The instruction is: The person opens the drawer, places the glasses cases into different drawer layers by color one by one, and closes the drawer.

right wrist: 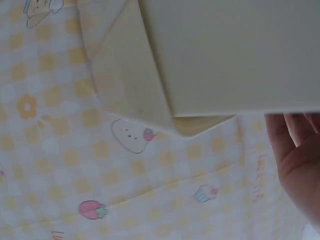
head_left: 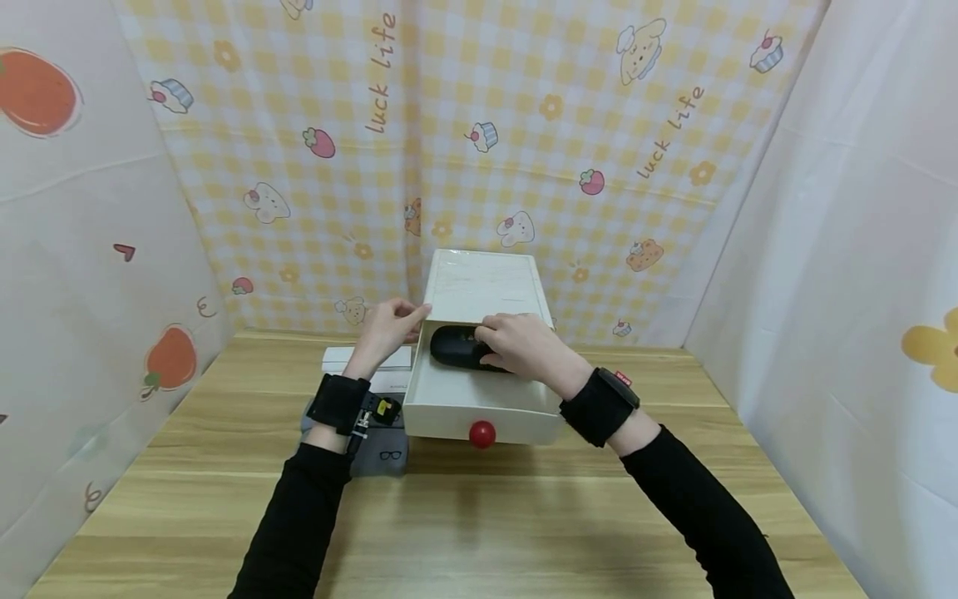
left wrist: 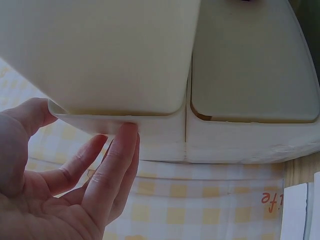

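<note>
A white drawer cabinet (head_left: 490,283) stands at the back with its upper drawer (head_left: 479,395) pulled out; a red knob (head_left: 482,434) is on the drawer's front. In the drawer lies a black glasses case (head_left: 452,347) with small light marks on top. My right hand (head_left: 531,345) has its fingers curled over the case's right end, fingertips on its top. My left hand (head_left: 389,331) grips the cabinet's upper left front edge. In the left wrist view, the thumb is at the corner and the fingertips rest on the side wall (left wrist: 165,140). The cabinet hides the right hand's fingertips in the right wrist view.
Left of the cabinet, partly behind my left wrist, sit white boxes (head_left: 392,381) and a grey box (head_left: 382,457) with a glasses icon. Beneath is a wood-grain table (head_left: 479,532). A yellow checked curtain (head_left: 479,166) hangs right behind the cabinet.
</note>
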Tool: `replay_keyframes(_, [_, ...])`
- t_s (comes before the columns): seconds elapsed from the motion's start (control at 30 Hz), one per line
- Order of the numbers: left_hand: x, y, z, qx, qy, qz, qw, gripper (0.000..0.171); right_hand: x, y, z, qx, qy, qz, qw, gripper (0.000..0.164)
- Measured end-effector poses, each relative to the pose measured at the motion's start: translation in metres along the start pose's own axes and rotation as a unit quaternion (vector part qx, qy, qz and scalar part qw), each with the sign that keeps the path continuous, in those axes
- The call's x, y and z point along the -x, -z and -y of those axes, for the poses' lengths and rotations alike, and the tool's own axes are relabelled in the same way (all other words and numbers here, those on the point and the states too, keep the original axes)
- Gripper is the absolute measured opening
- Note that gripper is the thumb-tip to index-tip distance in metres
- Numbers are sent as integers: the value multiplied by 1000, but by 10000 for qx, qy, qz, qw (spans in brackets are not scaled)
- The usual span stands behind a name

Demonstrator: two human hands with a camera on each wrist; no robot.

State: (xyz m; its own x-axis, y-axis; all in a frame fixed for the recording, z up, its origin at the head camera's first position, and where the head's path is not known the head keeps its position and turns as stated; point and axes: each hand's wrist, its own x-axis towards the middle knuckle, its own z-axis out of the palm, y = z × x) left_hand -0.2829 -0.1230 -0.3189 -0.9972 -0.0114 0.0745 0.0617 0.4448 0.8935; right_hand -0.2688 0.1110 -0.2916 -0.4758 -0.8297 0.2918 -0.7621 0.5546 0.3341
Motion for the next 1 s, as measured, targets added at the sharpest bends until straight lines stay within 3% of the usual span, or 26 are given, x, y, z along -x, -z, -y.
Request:
replay_keyframes(0.17, [0, 0, 2, 51, -29, 36, 10000, 45, 18, 4, -19, -954, -82, -535, 9940, 16])
replay_keyframes(0.4, [-1, 0, 2, -12, -47, 28, 10000, 45, 47, 10, -47, -1470, -1060, -899, 9793, 14])
replay_keyframes(0.53, [-1, 0, 1, -40, -29, 18, 10000, 45, 64, 3, -63, -1696, -1664, -661, 9691, 16])
replay_keyframes(0.7, [0, 0, 0, -35, -30, 13, 10000, 45, 85, -20, -78, -2081, -2311, 3, 9504, 25])
replay_keyframes(0.87, [1, 0, 0, -17, -19, 7, 10000, 45, 106, -58, -86, -2284, -2364, 738, 9415, 42])
replay_keyframes(1.0, [1, 0, 0, -13, -20, -7, 10000, 44, 119, -91, -86, -2197, -2277, 1010, 9432, 55])
